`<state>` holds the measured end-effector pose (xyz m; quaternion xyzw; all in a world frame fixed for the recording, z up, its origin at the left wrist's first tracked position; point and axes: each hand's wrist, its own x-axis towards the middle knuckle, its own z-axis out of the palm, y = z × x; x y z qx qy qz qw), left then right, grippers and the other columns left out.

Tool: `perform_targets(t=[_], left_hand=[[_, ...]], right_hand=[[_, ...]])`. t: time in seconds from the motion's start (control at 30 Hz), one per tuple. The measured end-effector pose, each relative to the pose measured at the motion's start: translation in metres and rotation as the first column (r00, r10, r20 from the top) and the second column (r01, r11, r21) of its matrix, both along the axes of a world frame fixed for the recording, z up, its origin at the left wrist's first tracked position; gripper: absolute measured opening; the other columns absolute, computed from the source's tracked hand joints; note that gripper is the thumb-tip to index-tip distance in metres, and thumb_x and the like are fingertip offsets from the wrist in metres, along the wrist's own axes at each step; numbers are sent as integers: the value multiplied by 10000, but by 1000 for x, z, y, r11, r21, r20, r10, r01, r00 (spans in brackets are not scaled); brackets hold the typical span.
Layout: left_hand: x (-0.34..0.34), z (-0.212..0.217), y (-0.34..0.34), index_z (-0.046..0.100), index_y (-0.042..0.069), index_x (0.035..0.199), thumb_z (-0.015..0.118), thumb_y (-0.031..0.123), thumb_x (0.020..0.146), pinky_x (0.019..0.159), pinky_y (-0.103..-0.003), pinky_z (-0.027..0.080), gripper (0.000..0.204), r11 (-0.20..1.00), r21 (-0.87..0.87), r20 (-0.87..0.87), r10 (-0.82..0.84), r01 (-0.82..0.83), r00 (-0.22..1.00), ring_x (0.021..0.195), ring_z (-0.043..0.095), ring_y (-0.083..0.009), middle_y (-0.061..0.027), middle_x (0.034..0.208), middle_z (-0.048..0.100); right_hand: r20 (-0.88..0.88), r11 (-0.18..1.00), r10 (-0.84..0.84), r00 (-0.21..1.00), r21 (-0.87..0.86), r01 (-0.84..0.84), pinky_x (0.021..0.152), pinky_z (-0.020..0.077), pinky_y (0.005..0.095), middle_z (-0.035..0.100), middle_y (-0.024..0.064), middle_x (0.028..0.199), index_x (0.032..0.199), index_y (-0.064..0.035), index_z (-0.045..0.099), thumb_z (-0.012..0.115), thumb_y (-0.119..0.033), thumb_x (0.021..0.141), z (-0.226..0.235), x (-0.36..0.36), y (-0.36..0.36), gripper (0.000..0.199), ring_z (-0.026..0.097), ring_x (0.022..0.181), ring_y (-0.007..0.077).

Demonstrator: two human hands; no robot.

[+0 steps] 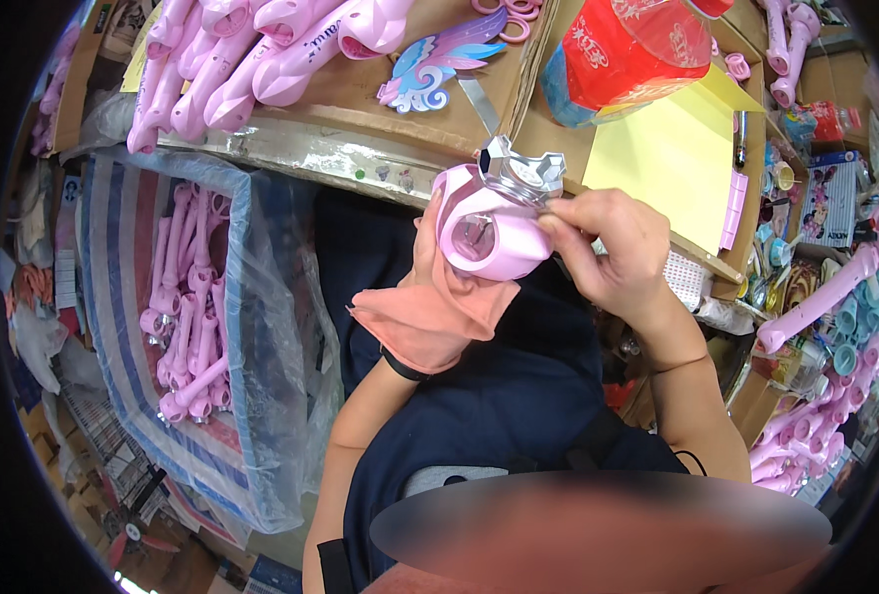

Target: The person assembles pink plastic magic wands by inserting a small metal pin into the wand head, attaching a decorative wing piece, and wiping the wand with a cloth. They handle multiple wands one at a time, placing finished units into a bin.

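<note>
My left hand (426,247), with coral fabric (424,322) around its palm and wrist, is closed on a hollow pink plastic part (524,245). The part has a round opening facing me, and something clear or metallic shows inside. On its upper end sits a shiny silver crown-shaped piece (523,170). My right hand (613,247) pinches the lower right edge of this silver piece, thumb and forefinger together, right beside the pink part. Whatever lies between those fingertips is too small to make out. Both hands are above my lap, just in front of the table edge.
Pink plastic tubes (231,84) lie piled on the cardboard-covered table, beside a blue-purple wing-shaped piece (444,61). A red-labelled bottle (632,54) stands near yellow paper (657,158). At left, a striped bag (142,327) holds more pink tubes. Pink and teal parts (860,317) crowd the right.
</note>
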<state>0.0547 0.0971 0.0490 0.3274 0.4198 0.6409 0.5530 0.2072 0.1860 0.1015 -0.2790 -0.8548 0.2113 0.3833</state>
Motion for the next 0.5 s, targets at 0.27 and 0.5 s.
perform_targets(t=[0.27, 0.5], left_hand=[[-1, -7, -1, 279, 39, 1418, 746, 30, 751, 1032, -356, 438, 814, 1000, 18, -157, 11, -9, 988, 1224, 501, -223, -115, 1318, 467], [-6, -9, -1, 171, 38, 1458, 737, 10, 698, 1030, -390, 429, 948, 999, -43, 49, 11, -9, 999, 1258, 471, -254, -127, 1393, 397]], right_hand=[[-11, 997, 21, 1000, 79, -20, 480, 477, 301, 622, 86, 678, 856, -31, 640, 766, -32, 702, 0, -2, 4, 199, 614, 551, 220], [-211, 961, -276, 938, -74, 267, 523, 469, 249, 632, 102, 781, 889, -28, 657, 726, 29, 759, -17, 28, -3, 159, 603, 594, 190]])
